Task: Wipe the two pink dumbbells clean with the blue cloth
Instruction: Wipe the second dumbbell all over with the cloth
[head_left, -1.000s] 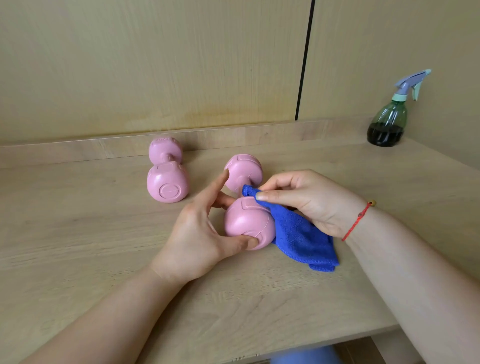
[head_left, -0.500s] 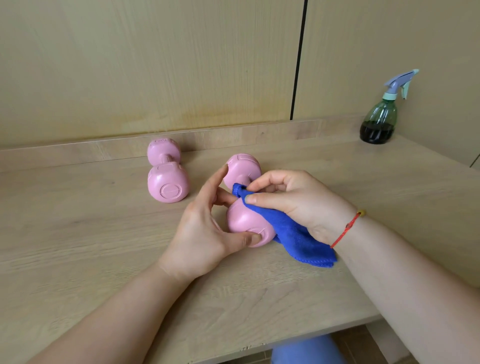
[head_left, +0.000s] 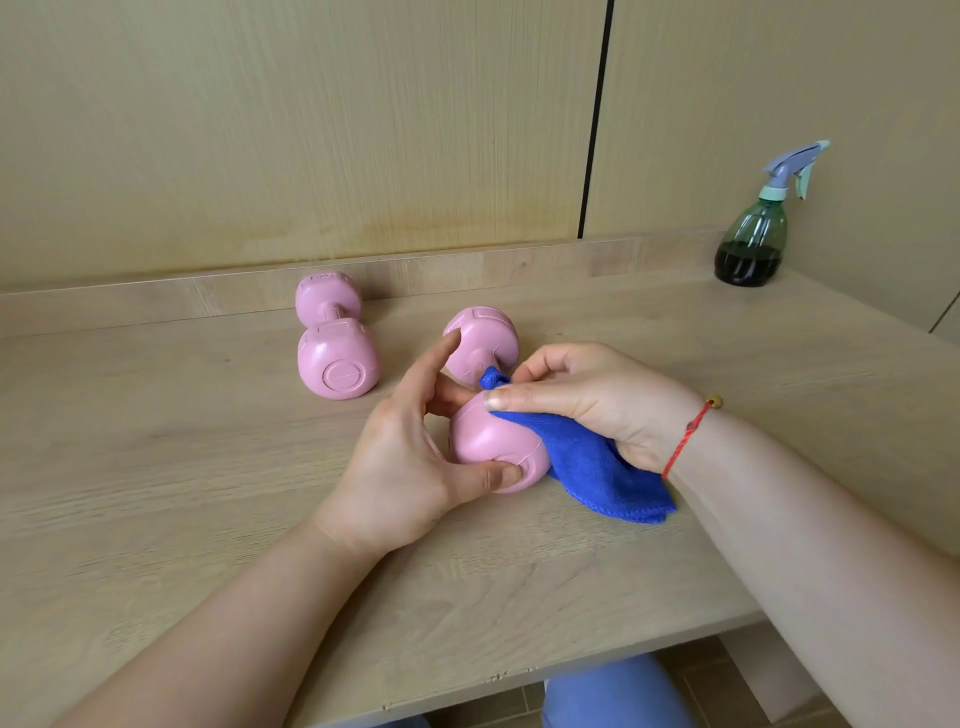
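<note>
Near dumbbell (head_left: 488, 441) lies on the table (head_left: 208, 493), long axis pointing away from me. My left hand (head_left: 405, 462) cups its near head, thumb curled on, index straight. My right hand (head_left: 587, 400) pinches the blue cloth (head_left: 597, 467) at the neck, from the right. Second dumbbell (head_left: 335, 348) sits apart, to the left.

I see the near dumbbell (head_left: 485, 439) lying on its side, matte pink, with its length running away from me. The left hand (head_left: 405, 457) grips its closer head, thumb on the end face. The blue cloth (head_left: 587, 467) is bunched and pinched in the right hand (head_left: 587, 400). It is pressed against that dumbbell's right flank and handle, and its loose end trails off to the right. The second dumbbell (head_left: 335, 343), the same pink, lies free to the left of the near one and slightly farther back. It is not touching it, and its round-capped end faces me.
</note>
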